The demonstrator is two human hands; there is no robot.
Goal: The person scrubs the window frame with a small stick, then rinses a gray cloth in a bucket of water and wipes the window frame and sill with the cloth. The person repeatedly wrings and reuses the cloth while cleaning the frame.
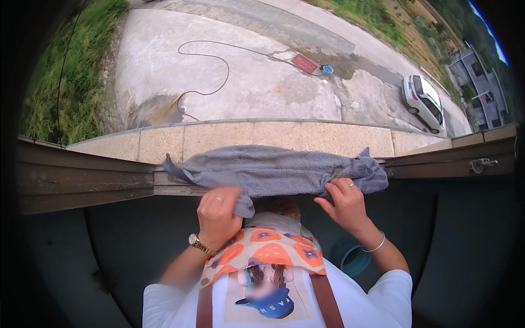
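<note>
A grey-blue towel lies bunched lengthwise over the window sill, its ends rumpled at both sides. My left hand is closed on a fold of it near the inner edge, with a corner of cloth sticking out beside the fingers. At the right part of the towel, my right hand rests its fingertips on the near edge, thumb held apart from the fingers. Part of the cloth under those fingers is hidden, but the fingers bend onto it. The hands are well apart.
Brown window frames flank the sill on both sides, with a metal latch at right. Beyond the stone ledge lies a concrete yard far below, with a hose and a white car. A teal bucket stands below my right arm.
</note>
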